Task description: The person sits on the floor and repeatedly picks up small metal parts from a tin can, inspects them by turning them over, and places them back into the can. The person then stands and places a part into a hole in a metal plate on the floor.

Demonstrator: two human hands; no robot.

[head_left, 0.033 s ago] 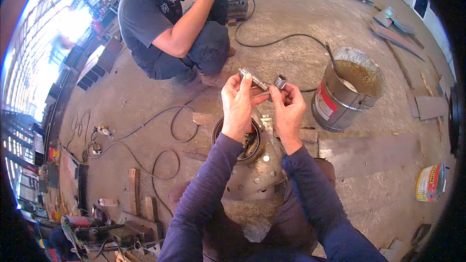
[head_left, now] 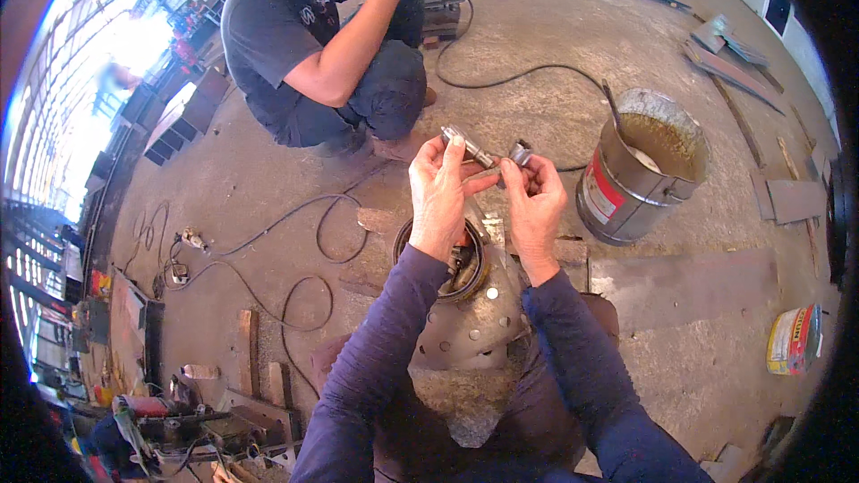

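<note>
A slim, shiny metal shaft (head_left: 472, 150) lies slantwise across the fingers of my left hand (head_left: 435, 206), pinned under the thumb. Between thumb and fingers, my right hand (head_left: 534, 224) pinches a short, round metal fitting (head_left: 521, 153) with a dark opening at its top. Both hands are raised close together, their fingertips nearly meeting. Under them stands a round dark-rimmed tub (head_left: 486, 266) with metal parts inside, partly hidden by my left hand and wrist. A metal plate (head_left: 465, 351) with several round holes lies between my knees.
A person (head_left: 322, 63) in dark clothes and a blue glove squats ahead to the left, beside a machine (head_left: 438, 0). At right are a metal bucket (head_left: 617, 192), a flat sheet (head_left: 684, 291) and a yellow-red can (head_left: 792, 340). Cables (head_left: 268, 233) loop over the floor; tools (head_left: 215, 429) crowd the lower left.
</note>
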